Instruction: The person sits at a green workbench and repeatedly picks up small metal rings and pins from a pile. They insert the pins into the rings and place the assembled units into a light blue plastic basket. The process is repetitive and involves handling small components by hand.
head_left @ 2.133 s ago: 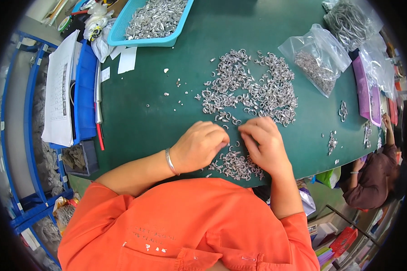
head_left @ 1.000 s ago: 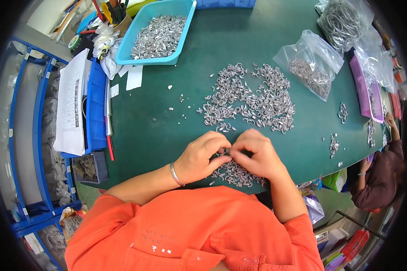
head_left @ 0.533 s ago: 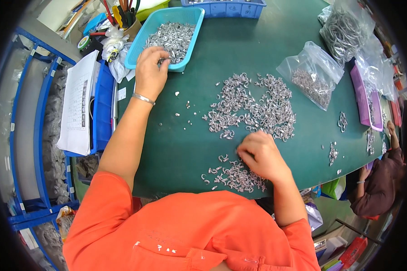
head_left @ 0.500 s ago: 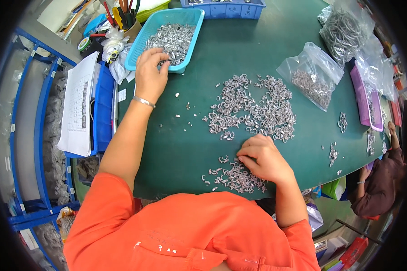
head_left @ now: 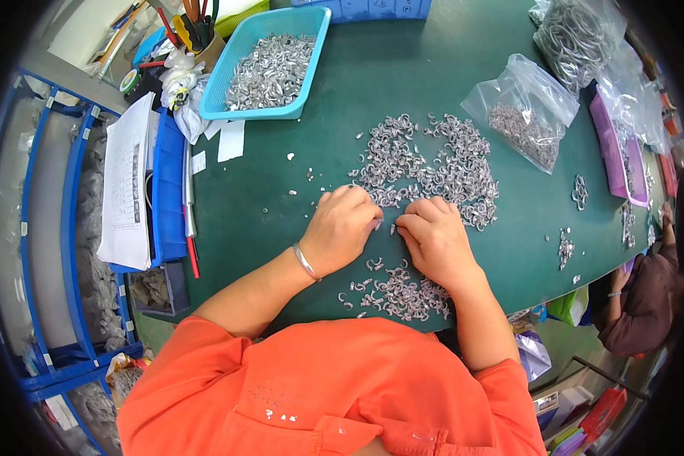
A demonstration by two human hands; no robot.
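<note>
My left hand (head_left: 340,230), with a silver bangle at the wrist, is closed in a pinch at the near edge of a large pile of small curved silver metal pieces (head_left: 463,171). A bit of something small and silvery shows at its fingertips. Close beside it on the right, my right hand (head_left: 435,239) is also closed, its thumb and forefinger on a small silver metal piece (head_left: 394,228). Nearer to me lies a smaller pile of curved silver pieces (head_left: 403,295). A turquoise basket (head_left: 318,64) at the far left holds many small silver pieces (head_left: 273,72).
On the green table (head_left: 258,175) lie a clear bag of small pieces (head_left: 528,125), a bag of larger rings (head_left: 574,42) and a pink basket (head_left: 605,137). A blue bin (head_left: 173,197) with papers stands left. Another person in a dark sleeve (head_left: 638,296) sits at the right.
My left hand has come from the turquoise basket back toward me, to beside my right hand. My right hand has moved slightly up, away from the nearer pile.
</note>
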